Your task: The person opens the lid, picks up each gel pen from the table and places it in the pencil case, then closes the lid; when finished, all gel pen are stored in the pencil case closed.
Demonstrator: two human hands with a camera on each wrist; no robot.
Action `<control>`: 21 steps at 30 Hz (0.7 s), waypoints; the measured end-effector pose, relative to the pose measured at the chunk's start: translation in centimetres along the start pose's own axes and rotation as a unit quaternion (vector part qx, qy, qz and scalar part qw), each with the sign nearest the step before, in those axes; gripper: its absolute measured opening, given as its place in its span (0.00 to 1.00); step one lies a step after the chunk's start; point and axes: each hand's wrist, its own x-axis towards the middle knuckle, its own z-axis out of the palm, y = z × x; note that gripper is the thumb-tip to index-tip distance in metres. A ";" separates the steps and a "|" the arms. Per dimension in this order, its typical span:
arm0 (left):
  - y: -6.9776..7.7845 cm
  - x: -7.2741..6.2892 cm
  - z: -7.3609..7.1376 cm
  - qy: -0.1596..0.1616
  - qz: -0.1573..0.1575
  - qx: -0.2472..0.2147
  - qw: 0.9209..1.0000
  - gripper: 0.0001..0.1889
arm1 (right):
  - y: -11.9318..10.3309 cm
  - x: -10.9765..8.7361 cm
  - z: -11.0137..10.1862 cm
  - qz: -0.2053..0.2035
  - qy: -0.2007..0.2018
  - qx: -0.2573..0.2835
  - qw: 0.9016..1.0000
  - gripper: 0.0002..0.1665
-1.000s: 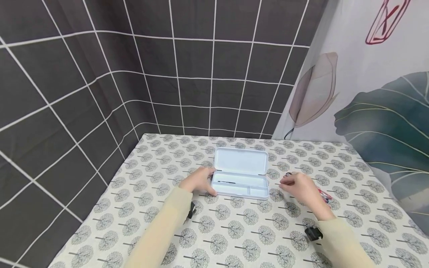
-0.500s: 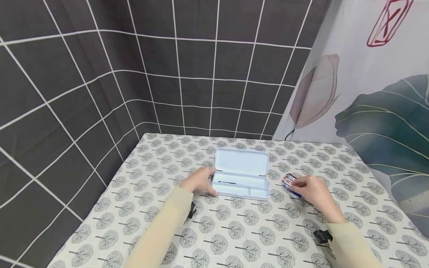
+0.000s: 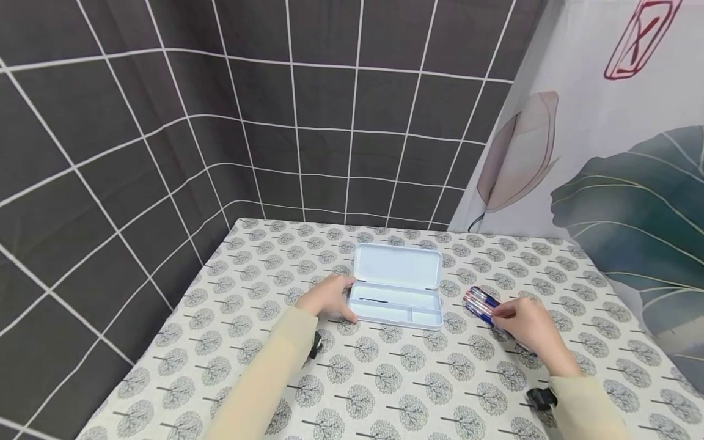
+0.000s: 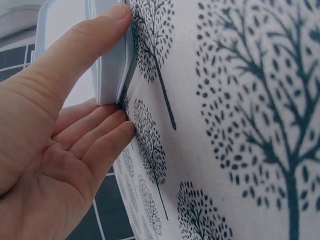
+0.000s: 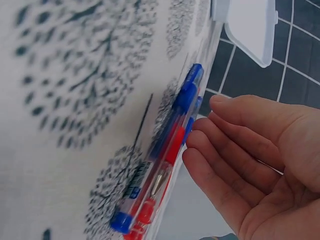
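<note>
A pale blue pencil case (image 3: 397, 267) lies on the table with its lid raised. My left hand (image 3: 327, 297) grips its left end, thumb along the front side and fingers behind. A thin dark stick (image 3: 373, 300) lies in the long rear compartment. To the right of the case, several pens (image 3: 477, 305) with blue and red parts lie side by side. My right hand (image 3: 525, 324) is at their near end, thumb and fingers apart. The right wrist view shows its fingertips close beside a blue-capped pen (image 5: 190, 87) and a red pen (image 5: 175, 145).
The table is covered by a cloth (image 3: 357, 391) printed with trees. Dark curtains (image 3: 319, 153) with a white grid stand behind and to the left. A pale curtain (image 3: 605, 122) with leaf prints hangs on the right.
My right hand has moved right and nearer to me, from beside the case past the pens, which now show uncovered. My left hand has stayed on the case.
</note>
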 end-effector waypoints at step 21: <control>0.1 -0.1 0.1 0.000 0.004 -0.006 1.000 0.49 | 0.1 -1.0 0.0 0.008 -0.003 -0.032 0.999 0.08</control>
